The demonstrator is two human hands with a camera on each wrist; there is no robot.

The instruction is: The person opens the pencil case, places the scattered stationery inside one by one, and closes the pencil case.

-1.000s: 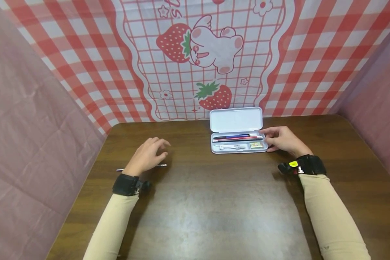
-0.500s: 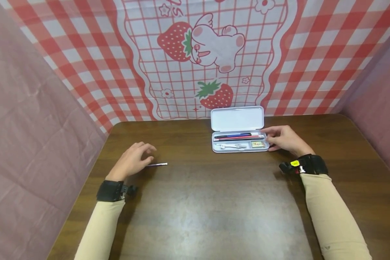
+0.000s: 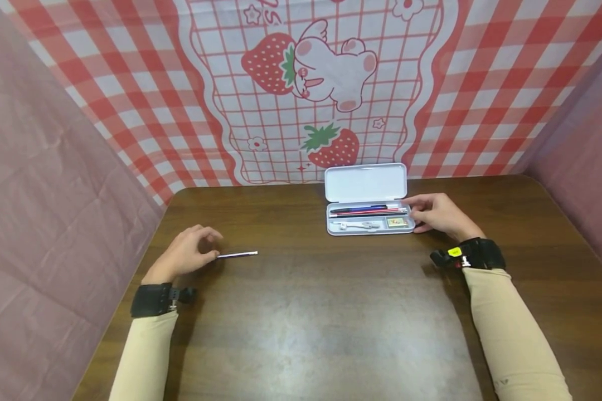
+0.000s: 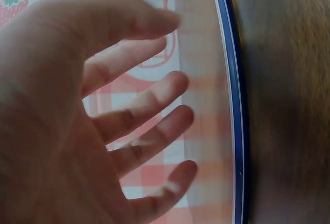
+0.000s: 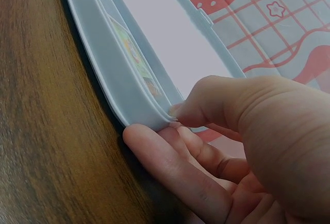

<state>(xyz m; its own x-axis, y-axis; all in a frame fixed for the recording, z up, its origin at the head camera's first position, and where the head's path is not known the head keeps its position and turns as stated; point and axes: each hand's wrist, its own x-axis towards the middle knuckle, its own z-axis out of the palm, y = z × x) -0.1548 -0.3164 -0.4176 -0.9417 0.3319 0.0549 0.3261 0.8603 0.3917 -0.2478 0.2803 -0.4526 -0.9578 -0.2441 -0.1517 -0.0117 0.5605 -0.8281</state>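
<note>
A dark blue pencil with white lines [image 3: 238,254] lies on the wooden table; in the head view its left part is hidden behind my left hand [image 3: 187,253]. In the left wrist view the fingers of that hand are loosely bent, apart from the pencil [image 4: 235,90], with nothing held. My right hand [image 3: 443,214] pinches the right end of an open, pale pencil case [image 3: 369,234]. The right wrist view shows its thumb on the rim and fingers against the outer wall. Inside lie several pens and pencils [image 3: 366,211], a white compass [image 3: 358,225] and a small eraser with a printed sleeve [image 3: 396,223].
The case's raised lid [image 3: 365,184] stands near a red-and-white checked cloth [image 3: 486,111] behind the table. Pink cloths hang at the left [image 3: 55,195] and right [image 3: 577,167]. Bare wood of the table [image 3: 321,312] shows between the arms.
My left hand has moved left and toward me along the pencil, uncovering more of its right part. The pencil, the case and my right hand stay in place.
</note>
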